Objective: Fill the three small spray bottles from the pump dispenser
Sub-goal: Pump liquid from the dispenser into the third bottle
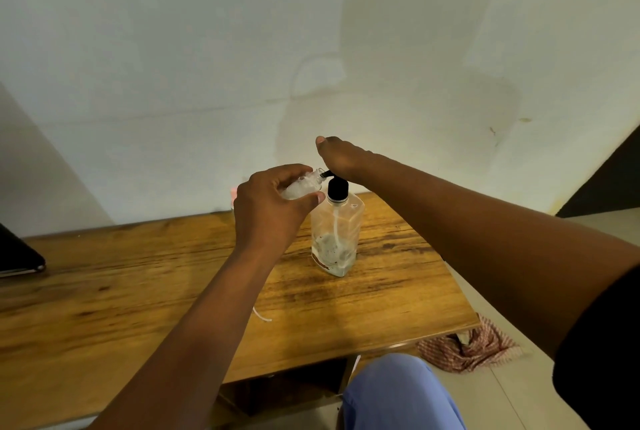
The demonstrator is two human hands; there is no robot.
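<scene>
Now my left hand [268, 211] has its grip clamped round a small spray bottle [300, 187], tilting the mouth under the spout, while my right hand [341, 157], fingers flat, presses the pump dispenser [334, 232] standing on the table [138, 291] just right of that grip.

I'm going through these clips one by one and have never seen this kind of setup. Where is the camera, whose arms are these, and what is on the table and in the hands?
There is no machine here: a person wears a wide-angle camera on the head, looking forward and down, so both arms reach in from below. The left hand holds a small clear spray bottle, fingers curled round it, its mouth tilted toward the black spout of the pump dispenser. The right hand rests on top of the pump head, seemingly pressing it. The dispenser stands on a wooden table and looks nearly empty. A dark flat object lies at the table's left edge, and a striped cloth lies on the floor.
</scene>
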